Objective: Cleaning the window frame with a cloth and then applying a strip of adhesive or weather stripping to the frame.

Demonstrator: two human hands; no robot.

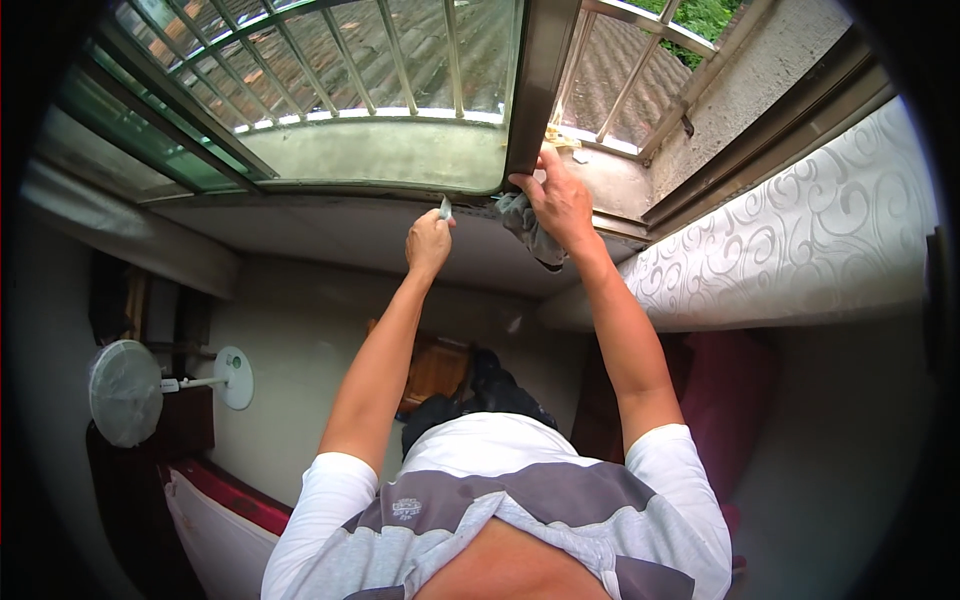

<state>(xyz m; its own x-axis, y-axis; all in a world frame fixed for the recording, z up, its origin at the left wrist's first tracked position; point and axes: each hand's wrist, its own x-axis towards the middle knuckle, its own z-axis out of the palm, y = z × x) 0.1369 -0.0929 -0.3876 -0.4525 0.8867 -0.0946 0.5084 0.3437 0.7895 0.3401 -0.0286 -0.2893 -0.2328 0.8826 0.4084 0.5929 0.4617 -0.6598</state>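
Observation:
My left hand (430, 241) is closed around a small, thin, pale piece (445, 208), its tip at the lower edge of the window; what it is made of I cannot tell. My right hand (556, 196) grips the lower end of the sliding window's metal frame (534, 97), thumb on the near face and fingers at its right side. A crumpled grey cloth (529, 225) hangs over the sill just below and left of the right hand, partly hidden by it. The window glass (375, 150) lies beyond both hands.
Metal security bars (397, 60) stand outside the glass. A patterned pale curtain (795, 225) is at the right, another rolled curtain (172, 247) at the left. Down in the room are a wooden stool (437, 367), a plastic-covered standing fan (126, 394) and a red-edged bed or table (225, 491).

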